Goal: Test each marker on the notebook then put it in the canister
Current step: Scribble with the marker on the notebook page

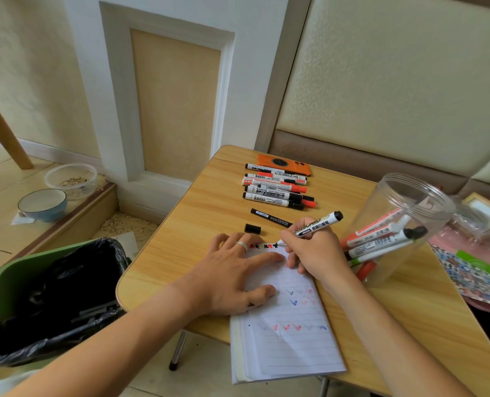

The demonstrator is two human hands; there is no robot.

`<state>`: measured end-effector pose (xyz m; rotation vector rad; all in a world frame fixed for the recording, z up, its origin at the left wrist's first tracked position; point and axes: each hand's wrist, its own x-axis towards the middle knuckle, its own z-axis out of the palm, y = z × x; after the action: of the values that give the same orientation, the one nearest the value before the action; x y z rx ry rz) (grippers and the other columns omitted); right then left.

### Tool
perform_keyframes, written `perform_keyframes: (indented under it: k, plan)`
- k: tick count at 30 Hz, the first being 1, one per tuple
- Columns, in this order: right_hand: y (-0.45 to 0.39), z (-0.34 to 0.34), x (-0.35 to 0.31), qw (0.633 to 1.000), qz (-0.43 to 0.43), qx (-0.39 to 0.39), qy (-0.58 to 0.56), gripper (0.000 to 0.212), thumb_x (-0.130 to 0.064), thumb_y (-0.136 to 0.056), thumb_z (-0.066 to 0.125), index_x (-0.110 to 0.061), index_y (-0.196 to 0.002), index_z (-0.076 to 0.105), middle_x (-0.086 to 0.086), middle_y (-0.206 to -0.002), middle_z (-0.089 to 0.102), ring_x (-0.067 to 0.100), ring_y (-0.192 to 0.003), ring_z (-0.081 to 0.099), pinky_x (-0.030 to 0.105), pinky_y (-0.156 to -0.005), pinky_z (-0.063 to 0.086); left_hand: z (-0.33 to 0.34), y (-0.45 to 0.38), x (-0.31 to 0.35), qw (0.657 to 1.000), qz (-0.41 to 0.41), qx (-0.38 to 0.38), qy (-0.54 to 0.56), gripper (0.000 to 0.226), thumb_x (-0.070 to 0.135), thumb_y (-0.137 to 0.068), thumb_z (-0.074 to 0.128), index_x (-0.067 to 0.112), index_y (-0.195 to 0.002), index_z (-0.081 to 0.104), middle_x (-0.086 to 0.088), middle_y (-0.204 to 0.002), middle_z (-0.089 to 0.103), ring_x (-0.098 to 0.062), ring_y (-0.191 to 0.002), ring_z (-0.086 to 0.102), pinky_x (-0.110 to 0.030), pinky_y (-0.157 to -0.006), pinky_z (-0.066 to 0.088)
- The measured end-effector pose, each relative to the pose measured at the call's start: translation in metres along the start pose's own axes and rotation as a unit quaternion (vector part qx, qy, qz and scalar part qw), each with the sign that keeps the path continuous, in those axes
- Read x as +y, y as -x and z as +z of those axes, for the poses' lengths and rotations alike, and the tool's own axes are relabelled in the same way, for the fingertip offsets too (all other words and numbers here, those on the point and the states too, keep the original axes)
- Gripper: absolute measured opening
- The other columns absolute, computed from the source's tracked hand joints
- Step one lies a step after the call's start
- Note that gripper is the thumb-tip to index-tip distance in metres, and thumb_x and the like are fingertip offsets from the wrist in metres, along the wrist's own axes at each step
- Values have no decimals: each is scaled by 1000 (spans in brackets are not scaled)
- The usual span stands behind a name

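My right hand [314, 255] grips a white whiteboard marker [317, 226], uncapped, with its tip down on the top edge of the lined notebook [289, 339]. My left hand [235, 275] lies flat with spread fingers on the notebook's upper part. Red and blue check marks cover the page. A black cap [252, 228] lies on the table just beyond my left hand. A row of several markers [275, 187] sits farther back. The clear plastic canister [395, 224] stands to the right and holds several markers.
An orange phone [284, 163] lies behind the marker row. A thin black pen [269, 217] lies near the cap. A green bin with a black bag [52, 290] stands left of the small wooden table [181, 239]. Patterned papers and a pink bag [473, 262] sit at the right.
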<state>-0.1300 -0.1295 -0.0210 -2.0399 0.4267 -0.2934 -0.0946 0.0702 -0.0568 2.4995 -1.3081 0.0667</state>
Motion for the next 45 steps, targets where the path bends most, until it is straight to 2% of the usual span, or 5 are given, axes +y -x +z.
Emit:
perform_keyframes:
  k: [12,20,27,32,45]
  plan:
    - [3,0,-2,1000,4,-22,-4,8,-16,-93,70,-10,-91,66,6,-63,69,19,-51,64,27,-43,46,1,-1,-1,1000,1,-1,0,59,73,-93,31,54,-148,25,2,-154,28,-16,-144,19,-43,-119,8]
    - [21,17,-1,991,0,75,-107,11,-25,-96,68,-19,-88,61,6,-57,68,27,-48,64,31,-46,47,-3,-5,-2,998,-14,16,52,54,71,-89,38,51,-138,41,8,-145,37,-10,-137,29,-44,-116,17]
    - [29,26,4,989,-14,95,-111,11,-20,-96,68,-15,-87,62,6,-58,68,26,-53,70,29,-44,49,-5,-27,-10,973,-102,178,108,13,28,-96,58,25,-107,65,7,-112,56,-12,-89,60,-35,-75,52]
    - [32,26,1,991,-21,79,-101,13,-22,-96,69,-14,-87,63,12,-57,67,17,-49,66,32,-44,49,-2,-42,-17,971,-145,182,57,38,26,-99,58,21,-136,60,-1,-126,55,-18,-112,54,-30,-88,47]
    - [31,20,-1,981,-48,35,-182,17,-33,-99,68,-19,-89,67,6,-81,76,22,-52,61,37,-54,47,-4,-33,-16,955,-109,230,153,16,14,-95,66,25,-107,67,7,-103,60,-15,-89,59,-41,-79,52]
